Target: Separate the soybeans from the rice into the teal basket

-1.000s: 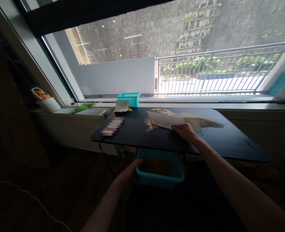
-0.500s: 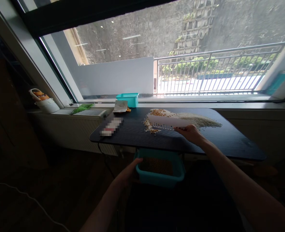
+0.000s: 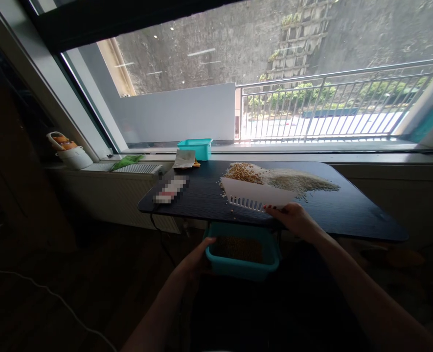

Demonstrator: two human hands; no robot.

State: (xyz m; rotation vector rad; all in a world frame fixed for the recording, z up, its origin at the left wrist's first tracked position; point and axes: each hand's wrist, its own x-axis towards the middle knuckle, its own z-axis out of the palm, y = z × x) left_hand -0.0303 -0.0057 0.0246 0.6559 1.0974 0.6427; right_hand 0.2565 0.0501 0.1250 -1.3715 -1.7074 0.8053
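My right hand [image 3: 294,218] grips a white slotted plastic panel [image 3: 256,194] by its right end, held on edge on the black table [image 3: 348,215] near the front edge. Behind the panel lies a heap of yellow grains [image 3: 242,172], with a paler heap of rice-like grains [image 3: 299,181] to its right. A few loose grains are scattered in front of the panel. My left hand [image 3: 196,256] holds the left rim of a teal basket [image 3: 243,266] below the table's front edge; brownish grains fill its bottom.
A second teal basket [image 3: 196,148] and a grey pouch [image 3: 184,159] sit at the table's back left. A flat pale object [image 3: 170,190] lies on the left of the table. A white pot [image 3: 73,156] stands on the sill. A cable [image 3: 47,298] crosses the dark floor.
My right hand has dragged the white panel toward the table's front edge, pulling it clear of the heaps. The teal basket under the edge stays held in my left hand.
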